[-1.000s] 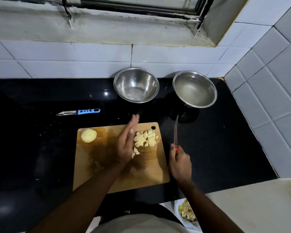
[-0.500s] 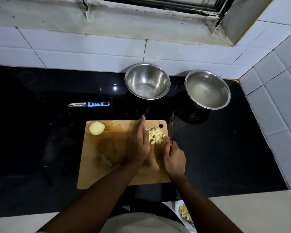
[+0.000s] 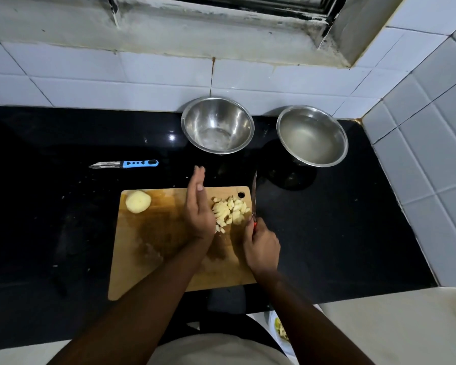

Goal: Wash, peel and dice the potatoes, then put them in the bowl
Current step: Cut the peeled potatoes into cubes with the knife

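Observation:
A pile of diced potato lies near the far right corner of the wooden cutting board. My left hand stands on edge with straight fingers against the left side of the pile. On the right side, my right hand grips the red handle of a knife, whose blade points away along the board's right edge. A peeled potato piece sits at the board's far left corner. An empty steel bowl stands behind the board.
A second steel bowl holding water stands at the right against the tiled wall. A blue-handled peeler lies on the black counter left of the bowls. A plate with peelings shows at the bottom edge.
The diced pieces are gathered tighter between my left hand and the knife. My right hand with the knife has come in from off the board to its right edge.

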Motion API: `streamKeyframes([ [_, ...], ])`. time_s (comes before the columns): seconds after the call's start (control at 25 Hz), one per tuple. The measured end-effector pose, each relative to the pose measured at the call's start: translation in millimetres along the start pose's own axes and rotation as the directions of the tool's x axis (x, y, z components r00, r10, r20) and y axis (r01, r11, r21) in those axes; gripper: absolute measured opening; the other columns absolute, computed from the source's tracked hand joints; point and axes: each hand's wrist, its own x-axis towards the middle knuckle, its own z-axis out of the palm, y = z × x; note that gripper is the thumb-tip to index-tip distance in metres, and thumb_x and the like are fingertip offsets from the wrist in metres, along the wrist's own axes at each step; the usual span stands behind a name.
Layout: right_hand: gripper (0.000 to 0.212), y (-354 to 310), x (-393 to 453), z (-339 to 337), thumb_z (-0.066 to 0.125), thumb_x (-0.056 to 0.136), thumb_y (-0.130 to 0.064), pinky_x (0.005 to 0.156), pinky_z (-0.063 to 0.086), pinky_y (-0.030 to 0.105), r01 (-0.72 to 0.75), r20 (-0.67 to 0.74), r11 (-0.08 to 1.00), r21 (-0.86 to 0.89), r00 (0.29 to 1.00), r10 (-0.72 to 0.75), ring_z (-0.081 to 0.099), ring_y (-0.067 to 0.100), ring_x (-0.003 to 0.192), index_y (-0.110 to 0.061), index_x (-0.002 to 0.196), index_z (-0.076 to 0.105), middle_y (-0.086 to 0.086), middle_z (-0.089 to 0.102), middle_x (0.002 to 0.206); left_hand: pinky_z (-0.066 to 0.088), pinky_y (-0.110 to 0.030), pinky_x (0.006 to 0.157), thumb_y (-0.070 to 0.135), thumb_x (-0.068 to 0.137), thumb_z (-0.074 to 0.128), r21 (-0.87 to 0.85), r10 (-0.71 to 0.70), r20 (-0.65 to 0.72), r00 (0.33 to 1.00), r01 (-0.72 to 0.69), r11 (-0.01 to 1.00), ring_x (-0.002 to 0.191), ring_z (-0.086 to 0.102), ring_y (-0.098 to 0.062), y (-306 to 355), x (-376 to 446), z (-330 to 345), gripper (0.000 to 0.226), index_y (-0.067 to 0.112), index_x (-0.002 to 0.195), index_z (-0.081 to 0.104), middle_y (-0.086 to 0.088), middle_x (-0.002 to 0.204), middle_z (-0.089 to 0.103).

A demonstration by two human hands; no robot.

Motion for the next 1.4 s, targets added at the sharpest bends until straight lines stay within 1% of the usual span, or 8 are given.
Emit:
streamKeyframes([
  [0.12, 0.043, 1, 0, 0, 0.026, 0.101, -0.051, 0.074, 0.053, 0.038, 0.010, -0.003, 1.000, 0.000, 1.000, -0.010, 0.062, 0.014, 0.069, -0.021, 0.093, 0.056, -0.004, 0.063, 0.075, 0.041, -0.056, 0.111, 0.009, 0.105, 0.035, 0.037, 0.023, -0.083, 0.996, -0.020, 0.999, 0.135, 0.051, -0.030, -7, -4, -11, 0.043, -0.008, 0.144, 0.041, -0.021, 0.141, 0.054],
  [0.44, 0.044, 1, 0, 0, 0.023, 0.099, -0.054, 0.070, 0.053, 0.037, 0.032, -0.003, 0.999, -0.008, 0.999, -0.032, 0.061, 0.010, 0.065, -0.023, 0.091, 0.054, -0.006, 0.062, 0.072, 0.045, -0.028, 0.108, 0.044, 0.105, 0.029, 0.386, -0.090, 0.109, 0.990, 0.041, 0.922, 0.134, 0.049, -0.004, -3, -26, 26, 0.051, 0.024, 0.150, 0.041, 0.005, 0.145, 0.054],
  [0.68, 0.049, 1, 0, 2, 0.020, 0.099, -0.055, 0.068, 0.051, 0.034, 0.047, -0.034, 0.998, -0.036, 0.998, -0.048, 0.061, 0.012, 0.064, -0.022, 0.093, 0.056, -0.006, 0.062, 0.072, 0.049, -0.046, 0.105, 0.020, 0.106, 0.035, 0.210, 0.047, 0.105, 0.993, -0.068, 0.975, 0.127, 0.059, -0.018, 5, -9, 9, 0.042, 0.003, 0.141, 0.051, -0.009, 0.133, 0.064],
  [0.92, 0.039, -1, 0, 2, 0.030, 0.103, -0.046, 0.066, 0.050, 0.032, 0.053, -0.024, 0.997, -0.053, 0.998, -0.054, 0.061, 0.012, 0.063, -0.020, 0.094, 0.057, -0.005, 0.062, 0.071, 0.052, -0.047, 0.098, 0.017, 0.105, 0.041, 0.188, 0.123, -0.126, 0.984, -0.098, 0.977, 0.113, 0.065, -0.024, 31, 27, -51, 0.033, 0.001, 0.129, 0.057, -0.010, 0.118, 0.069],
  [1.04, 0.038, -1, -1, 3, 0.032, 0.104, -0.044, 0.065, 0.049, 0.033, 0.052, -0.030, 0.995, -0.088, 0.998, -0.055, 0.064, 0.018, 0.066, -0.018, 0.094, 0.058, -0.001, 0.065, 0.073, 0.050, -0.036, 0.096, 0.013, 0.098, 0.053, 0.504, 0.274, -0.099, 0.957, -0.189, 0.843, 0.110, 0.061, -0.019, 42, 43, -104, 0.025, 0.013, 0.121, 0.063, 0.002, 0.113, 0.069],
  [1.12, 0.038, 0, -1, 3, 0.032, 0.104, -0.043, 0.066, 0.050, 0.035, 0.042, -0.035, 0.993, -0.107, 0.998, -0.046, 0.065, 0.022, 0.069, -0.017, 0.095, 0.058, 0.002, 0.067, 0.075, 0.049, -0.040, 0.098, 0.010, 0.091, 0.057, 0.704, 0.288, -0.016, 0.957, -0.194, 0.683, 0.114, 0.056, -0.019, 41, 48, -136, 0.030, 0.016, 0.120, 0.063, 0.005, 0.115, 0.067],
  [1.24, 0.039, -3, -2, 2, 0.031, 0.103, -0.045, 0.069, 0.053, 0.039, 0.048, -0.043, 0.993, -0.110, 0.998, -0.053, 0.066, 0.025, 0.071, -0.017, 0.095, 0.057, 0.004, 0.067, 0.077, 0.048, -0.044, 0.098, 0.029, 0.090, 0.062, 0.808, 0.113, 0.154, 0.982, -0.191, 0.558, 0.121, 0.050, -0.021, 34, 46, -175, 0.042, 0.020, 0.131, 0.057, 0.001, 0.127, 0.057],
  [1.4, 0.037, -7, -4, 5, 0.033, 0.103, -0.043, 0.068, 0.049, 0.037, 0.029, -0.066, 0.992, -0.124, 0.997, -0.038, 0.066, 0.030, 0.073, -0.016, 0.092, 0.056, 0.007, 0.068, 0.077, 0.046, -0.042, 0.097, 0.053, 0.089, 0.064, 0.828, -0.011, 0.354, 0.935, -0.308, 0.469, 0.117, 0.050, -0.018, 30, 46, -187, 0.054, 0.025, 0.134, 0.056, 0.005, 0.130, 0.055],
])
